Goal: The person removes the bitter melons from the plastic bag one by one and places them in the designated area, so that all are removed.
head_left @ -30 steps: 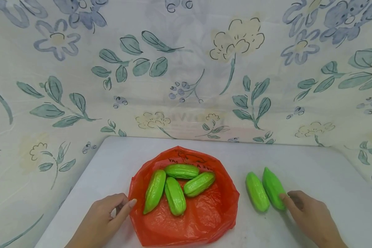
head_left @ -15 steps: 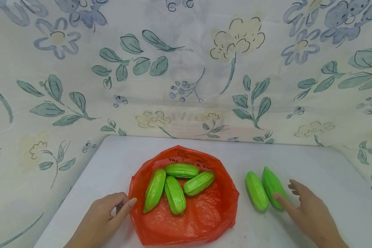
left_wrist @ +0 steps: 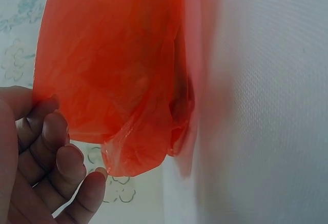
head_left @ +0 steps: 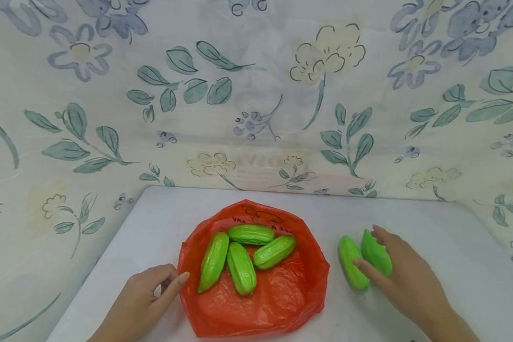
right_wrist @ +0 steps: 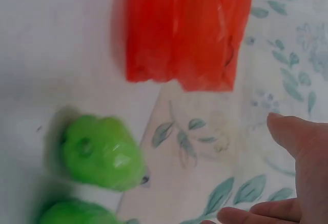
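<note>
My left hand [head_left: 145, 294] pinches the left rim of a red plastic bag [head_left: 261, 316] between thumb and forefinger; its other fingers curl loosely in the left wrist view. Spread open, the bag holds several ridged green gourds [head_left: 241, 268]. To its right, two more lie side by side on the table: a blunt gourd [head_left: 349, 256] and a pointed gourd [head_left: 374, 251]. Over this pair hovers my right hand [head_left: 414, 282], thumb and fingers apart, hiding part of the pointed one. The right wrist view shows a gap between the hand [right_wrist: 302, 157] and the nearer gourd [right_wrist: 102, 152].
All of this stands on a white table [head_left: 162, 213]. A floral cloth [head_left: 256, 95] hangs behind the table and along its sides. Between the bag and the loose gourds runs a strip of tabletop.
My right hand has left the lower end of the pointed gourd, opened, and moved up and left over the pair. The left hand stays at the bag's rim.
</note>
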Demonstrator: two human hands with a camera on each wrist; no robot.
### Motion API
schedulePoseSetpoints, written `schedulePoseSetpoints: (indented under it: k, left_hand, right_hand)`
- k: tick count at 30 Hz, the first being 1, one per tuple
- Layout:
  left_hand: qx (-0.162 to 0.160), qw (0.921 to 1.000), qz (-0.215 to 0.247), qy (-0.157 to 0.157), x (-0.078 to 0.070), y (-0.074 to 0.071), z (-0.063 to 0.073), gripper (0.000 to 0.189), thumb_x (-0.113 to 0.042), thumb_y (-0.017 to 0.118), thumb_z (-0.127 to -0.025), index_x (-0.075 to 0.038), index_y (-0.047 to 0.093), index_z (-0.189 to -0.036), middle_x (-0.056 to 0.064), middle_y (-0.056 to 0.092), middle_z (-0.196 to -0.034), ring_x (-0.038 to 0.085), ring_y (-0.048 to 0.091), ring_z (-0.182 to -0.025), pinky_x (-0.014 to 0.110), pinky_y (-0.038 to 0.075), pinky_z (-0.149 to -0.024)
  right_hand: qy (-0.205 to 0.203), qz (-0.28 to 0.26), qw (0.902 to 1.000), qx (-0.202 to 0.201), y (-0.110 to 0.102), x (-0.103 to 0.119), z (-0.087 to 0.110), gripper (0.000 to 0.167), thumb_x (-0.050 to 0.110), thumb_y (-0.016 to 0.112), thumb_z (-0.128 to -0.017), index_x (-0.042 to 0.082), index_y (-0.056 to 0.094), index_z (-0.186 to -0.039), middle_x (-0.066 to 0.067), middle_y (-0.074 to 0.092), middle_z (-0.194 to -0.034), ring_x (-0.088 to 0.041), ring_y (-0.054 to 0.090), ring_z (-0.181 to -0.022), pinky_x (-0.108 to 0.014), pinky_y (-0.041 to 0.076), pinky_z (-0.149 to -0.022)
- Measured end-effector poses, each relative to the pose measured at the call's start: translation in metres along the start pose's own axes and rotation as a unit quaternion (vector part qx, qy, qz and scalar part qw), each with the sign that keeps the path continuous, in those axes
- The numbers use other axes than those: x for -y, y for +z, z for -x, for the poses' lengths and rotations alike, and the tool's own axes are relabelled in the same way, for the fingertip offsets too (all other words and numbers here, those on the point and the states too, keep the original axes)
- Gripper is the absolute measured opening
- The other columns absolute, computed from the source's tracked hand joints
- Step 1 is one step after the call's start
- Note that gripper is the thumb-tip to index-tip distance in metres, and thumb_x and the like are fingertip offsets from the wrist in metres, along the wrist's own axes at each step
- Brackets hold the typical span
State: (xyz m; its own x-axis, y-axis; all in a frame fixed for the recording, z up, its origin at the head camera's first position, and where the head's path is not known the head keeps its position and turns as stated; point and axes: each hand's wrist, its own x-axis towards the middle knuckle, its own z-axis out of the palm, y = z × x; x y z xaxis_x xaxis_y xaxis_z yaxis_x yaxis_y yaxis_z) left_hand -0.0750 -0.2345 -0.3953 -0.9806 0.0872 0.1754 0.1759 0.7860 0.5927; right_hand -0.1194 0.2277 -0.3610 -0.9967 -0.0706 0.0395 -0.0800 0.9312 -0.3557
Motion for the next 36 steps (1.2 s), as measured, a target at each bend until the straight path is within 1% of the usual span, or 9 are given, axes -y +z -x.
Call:
schedulePoseSetpoints:
  k: [6, 9, 13, 15, 20, 25, 31, 34, 36]
  left_hand:
    - [0.001, 1.0, -0.008, -0.003, 0.0, -0.001, 0.001, 0.022, -0.03, 0.073, -0.1, -0.026, 0.059, -0.084, -0.018, 0.049, -0.067, 0.003, 0.052, -0.066, 0.021, 0.052, -0.063]
    - [0.0, 1.0, -0.01, 0.0, 0.001, -0.001, 0.001, 0.022, -0.031, 0.073, -0.1, -0.026, 0.059, -0.084, -0.018, 0.049, -0.067, 0.003, 0.052, -0.066, 0.021, 0.051, -0.062]
    - [-0.003, 1.0, -0.006, 0.007, 0.003, -0.001, 0.001, 0.022, -0.029, 0.074, -0.099, -0.027, 0.059, -0.083, -0.018, 0.049, -0.067, 0.003, 0.052, -0.066, 0.021, 0.051, -0.062]
    - [-0.004, 0.9999, -0.002, 0.01, 0.003, 0.0, 0.001, 0.023, -0.028, 0.074, -0.099, -0.027, 0.059, -0.083, -0.019, 0.049, -0.067, 0.002, 0.052, -0.066, 0.021, 0.051, -0.063]
    - [-0.005, 0.9999, 0.006, 0.015, 0.003, 0.001, 0.002, 0.022, -0.027, 0.075, -0.099, -0.026, 0.059, -0.083, -0.018, 0.049, -0.067, 0.003, 0.053, -0.066, 0.021, 0.052, -0.063]
    - [0.0, 1.0, 0.002, 0.009, 0.003, 0.0, 0.001, 0.022, -0.03, 0.074, -0.1, -0.026, 0.059, -0.083, -0.018, 0.049, -0.067, 0.003, 0.052, -0.066, 0.021, 0.051, -0.063]
    - [0.016, 0.9999, -0.002, -0.007, 0.002, 0.0, 0.001, 0.022, -0.03, 0.073, -0.1, -0.025, 0.059, -0.084, -0.016, 0.049, -0.067, 0.003, 0.052, -0.066, 0.021, 0.052, -0.064]
    - [0.025, 0.9995, 0.0, -0.018, 0.002, 0.0, 0.001, 0.022, -0.031, 0.073, -0.1, -0.024, 0.06, -0.084, -0.015, 0.05, -0.067, 0.004, 0.052, -0.066, 0.021, 0.052, -0.064]
    - [0.028, 0.9994, 0.001, -0.02, 0.002, -0.001, 0.001, 0.022, -0.031, 0.073, -0.1, -0.023, 0.06, -0.085, -0.014, 0.05, -0.068, 0.004, 0.052, -0.066, 0.021, 0.052, -0.064]
  right_hand:
    - [-0.056, -0.011, 0.9982, -0.015, -0.004, 0.035, 0.005, 0.086, 0.054, 0.079, -0.089, 0.011, 0.047, -0.155, -0.015, 0.061, -0.142, -0.041, 0.057, -0.127, -0.063, 0.054, -0.093]
    - [-0.086, -0.012, 0.9961, -0.013, -0.003, 0.052, 0.006, 0.075, 0.052, 0.08, -0.089, 0.015, 0.055, -0.149, -0.009, 0.066, -0.137, -0.037, 0.06, -0.126, -0.061, 0.055, -0.092]
    - [-0.144, -0.008, 0.9896, -0.01, 0.0, 0.073, 0.003, 0.063, 0.048, 0.08, -0.09, 0.014, 0.063, -0.141, -0.001, 0.072, -0.125, -0.026, 0.067, -0.117, -0.049, 0.06, -0.088]
    - [-0.167, -0.006, 0.9859, -0.004, 0.003, 0.082, 0.001, 0.062, 0.048, 0.079, -0.092, 0.014, 0.063, -0.14, 0.001, 0.072, -0.126, -0.023, 0.067, -0.116, -0.045, 0.06, -0.086]
    - [-0.2, -0.009, 0.9785, 0.05, 0.016, 0.1, -0.006, 0.066, 0.053, 0.073, -0.095, 0.015, 0.058, -0.147, -0.001, 0.066, -0.138, -0.024, 0.065, -0.124, -0.047, 0.058, -0.093]
    - [-0.24, -0.013, 0.9649, 0.105, 0.033, 0.111, -0.018, 0.066, 0.05, 0.07, -0.098, 0.009, 0.055, -0.148, -0.008, 0.068, -0.135, -0.025, 0.067, -0.12, -0.045, 0.058, -0.092]
    - [-0.25, -0.003, 0.9533, 0.17, 0.054, 0.122, -0.033, 0.066, 0.048, 0.07, -0.099, 0.011, 0.052, -0.151, -0.005, 0.073, -0.123, -0.019, 0.071, -0.108, -0.041, 0.06, -0.087]
    - [-0.247, 0.003, 0.95, 0.191, 0.063, 0.126, -0.038, 0.068, 0.049, 0.07, -0.099, 0.013, 0.05, -0.153, -0.001, 0.075, -0.113, -0.013, 0.072, -0.1, -0.038, 0.06, -0.084]
    - [-0.246, 0.009, 0.9487, 0.198, 0.067, 0.129, -0.041, 0.071, 0.05, 0.07, -0.098, 0.014, 0.047, -0.155, 0.002, 0.074, -0.101, -0.01, 0.071, -0.09, -0.036, 0.061, -0.079]
